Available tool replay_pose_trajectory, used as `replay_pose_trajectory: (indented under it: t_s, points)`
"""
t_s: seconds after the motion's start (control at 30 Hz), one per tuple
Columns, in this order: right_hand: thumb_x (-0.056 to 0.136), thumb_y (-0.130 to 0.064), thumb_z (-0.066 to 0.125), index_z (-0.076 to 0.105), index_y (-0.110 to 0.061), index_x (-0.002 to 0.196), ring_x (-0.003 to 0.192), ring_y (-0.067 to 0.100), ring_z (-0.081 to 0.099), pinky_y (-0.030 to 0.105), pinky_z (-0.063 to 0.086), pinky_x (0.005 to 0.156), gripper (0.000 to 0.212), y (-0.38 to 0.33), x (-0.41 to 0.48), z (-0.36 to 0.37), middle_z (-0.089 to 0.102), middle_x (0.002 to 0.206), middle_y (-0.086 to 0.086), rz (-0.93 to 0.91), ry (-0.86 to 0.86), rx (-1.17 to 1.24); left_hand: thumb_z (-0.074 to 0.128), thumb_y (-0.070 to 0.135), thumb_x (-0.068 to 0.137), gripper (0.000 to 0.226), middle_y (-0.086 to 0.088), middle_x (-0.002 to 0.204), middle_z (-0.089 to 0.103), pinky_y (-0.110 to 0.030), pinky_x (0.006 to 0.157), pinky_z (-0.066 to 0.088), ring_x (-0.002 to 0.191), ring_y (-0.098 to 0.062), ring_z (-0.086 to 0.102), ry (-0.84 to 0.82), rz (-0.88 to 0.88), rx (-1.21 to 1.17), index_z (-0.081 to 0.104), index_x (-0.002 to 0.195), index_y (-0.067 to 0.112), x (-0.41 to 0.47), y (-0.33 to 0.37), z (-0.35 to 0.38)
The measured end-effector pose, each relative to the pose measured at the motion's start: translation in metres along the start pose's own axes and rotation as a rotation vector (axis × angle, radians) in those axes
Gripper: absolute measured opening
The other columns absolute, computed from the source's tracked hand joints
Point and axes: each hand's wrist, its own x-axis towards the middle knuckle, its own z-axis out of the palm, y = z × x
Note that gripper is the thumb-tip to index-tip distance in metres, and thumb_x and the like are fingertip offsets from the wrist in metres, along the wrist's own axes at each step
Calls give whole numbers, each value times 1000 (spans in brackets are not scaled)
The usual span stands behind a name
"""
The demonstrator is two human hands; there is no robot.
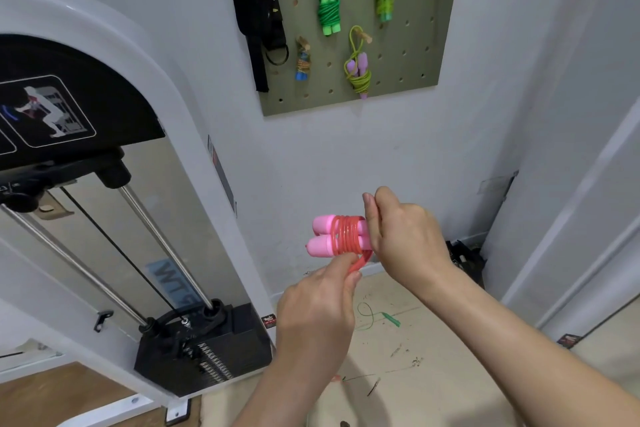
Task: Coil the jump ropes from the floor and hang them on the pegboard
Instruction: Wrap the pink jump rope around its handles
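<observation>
The right hand (pixel 405 236) grips one end of the pink jump rope (pixel 332 236), which is held in front of the wall, below the pegboard (pixel 422 28). Its two handles lie side by side with the red cord wound around them. The left hand (pixel 318 315) pinches the loose cord loop just beneath the bundle. Another green rope (pixel 377 317) lies uncoiled on the floor (pixel 443 357).

The pale floor (pixel 433 340) under you carries a loose green jump rope (pixel 381 317) at 5 o'clock of your view, small scraps (pixel 417 361) near it, and the weight machine's black base (pixel 204 350) at 7 o'clock. At 12 o'clock the olive pegboard (pixel 415 62) holds four bundles on wooden pegs: green coil (pixel 329 9), lime coil (pixel 385 0), lilac-handled coil (pixel 358 69) and blue-handled coil (pixel 303 61).
</observation>
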Motion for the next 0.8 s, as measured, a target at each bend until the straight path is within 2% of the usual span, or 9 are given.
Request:
replay_pose_trajectory:
  t_s: [0.03, 0.1, 0.17, 0.23, 0.3, 0.37, 0.43, 0.5, 0.8]
  points:
    - [99, -27, 45, 31, -18, 75, 39, 38, 46, 30, 23, 46, 30, 0, 1, -1, 51, 45, 13, -6, -17, -31, 30, 44, 92, 31, 10, 52, 53, -26, 44, 33, 46, -14, 52, 1, 15, 55, 54, 108, 35, -1, 2, -1]
    - [97, -25, 50, 29, -18, 73, 34, 37, 44, 28, 20, 42, 32, 0, 0, -3, 48, 41, 10, -30, -39, -90, 19, 47, 94, 32, 6, 54, 49, -29, 45, 27, 50, -18, 49, -26, 24, 127, 45, 111, 36, 2, 9, -8]
    - [97, -26, 48, 30, -17, 73, 35, 38, 46, 28, 19, 42, 32, 0, -1, -7, 50, 43, 9, -80, -59, -151, 21, 45, 99, 26, 4, 72, 56, -33, 54, 31, 67, -21, 51, -102, 20, 112, 40, 113, 34, 7, 10, -16]
    - [103, -31, 37, 34, -15, 78, 54, 42, 55, 33, 24, 48, 30, -3, 3, -13, 60, 61, 13, -114, -180, -177, 36, 41, 99, 19, 5, 88, 62, -30, 62, 34, 80, -21, 57, -141, 76, 168, 42, 116, 36, 12, 16, -24]
    - [104, -36, 26, 35, -15, 84, 75, 42, 58, 35, 26, 56, 31, -3, 10, -18, 63, 82, 14, -73, -294, -198, 64, 38, 86, 23, 6, 81, 63, -26, 55, 36, 68, -18, 62, -173, 154, 273, 55, 107, 37, 18, 20, -31]
    - [105, -37, 24, 34, -15, 83, 75, 39, 53, 35, 26, 59, 33, -7, 14, -25, 58, 83, 11, -56, -367, -231, 81, 34, 66, 22, 7, 59, 55, -21, 39, 27, 41, -16, 53, -106, 249, 263, 67, 83, 36, 19, 16, -28]
    - [105, -37, 23, 32, -15, 75, 68, 34, 44, 34, 27, 58, 38, -10, 16, -31, 46, 72, 5, -72, -422, -232, 64, 37, 77, 6, 7, 56, 50, -19, 37, 23, 37, -17, 47, -19, 354, 243, 69, 75, 34, 21, 10, -28]
    - [104, -39, 23, 26, -20, 67, 65, 32, 41, 35, 28, 57, 41, -10, 17, -36, 39, 66, 0, -106, -454, -211, 46, 41, 85, 28, 8, 62, 51, -20, 36, 28, 44, -17, 48, 18, 380, 225, 69, 74, 30, 23, 6, -32]
    - [95, -49, 18, 29, -24, 69, 57, 25, 38, 31, 27, 56, 37, -18, 18, -65, 35, 63, -8, -444, -411, -63, 44, 50, 90, 38, 7, 66, 62, -31, 43, 47, 54, -18, 58, 105, 369, 47, 71, 79, 25, 28, 5, -49]
